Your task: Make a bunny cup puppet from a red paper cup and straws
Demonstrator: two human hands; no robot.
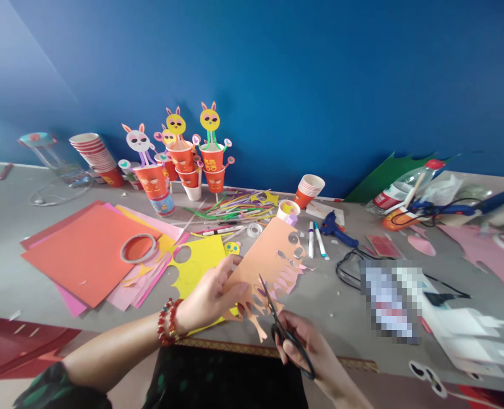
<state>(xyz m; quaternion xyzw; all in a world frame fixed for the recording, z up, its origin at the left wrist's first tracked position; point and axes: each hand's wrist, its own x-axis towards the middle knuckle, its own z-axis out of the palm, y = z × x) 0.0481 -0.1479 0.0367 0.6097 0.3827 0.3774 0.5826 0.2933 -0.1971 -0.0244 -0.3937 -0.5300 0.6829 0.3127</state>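
Observation:
My left hand point(211, 295), with a red bead bracelet at the wrist, pinches a sheet of light orange paper point(269, 258) that has shapes cut out along its lower edge. My right hand point(309, 346) grips black scissors point(284, 329) by the handles, and the blades point up into the lower edge of that paper. A yellow sheet point(196, 261) with cut holes lies on the table under the orange paper.
Red and pink paper sheets point(85, 253) with a tape roll point(138, 248) lie left. Red paper cups with bunny figures point(179, 153) stand by the blue wall. Markers point(315, 238), a blue glue gun point(337, 227), cables and a bottle point(400, 193) sit right.

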